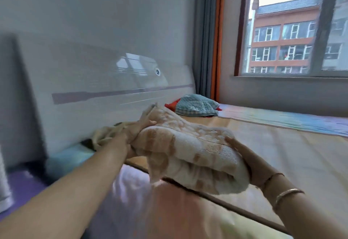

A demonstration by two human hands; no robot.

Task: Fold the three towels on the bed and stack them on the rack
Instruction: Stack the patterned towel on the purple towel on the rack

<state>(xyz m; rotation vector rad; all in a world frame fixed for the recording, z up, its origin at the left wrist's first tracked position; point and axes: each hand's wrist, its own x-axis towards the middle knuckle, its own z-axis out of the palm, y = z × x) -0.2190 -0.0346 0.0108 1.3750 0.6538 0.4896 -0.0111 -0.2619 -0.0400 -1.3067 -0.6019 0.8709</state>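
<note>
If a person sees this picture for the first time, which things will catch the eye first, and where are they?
First comes the folded peach towel in the middle, held above the bed between the left hand and the right hand. Next is the window at upper right, showing an orange building. A blue-green cloth lies near the headboard.

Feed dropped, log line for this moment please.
folded towel lifted above bed | left hand, right hand gripping ends | rack unseen
</note>
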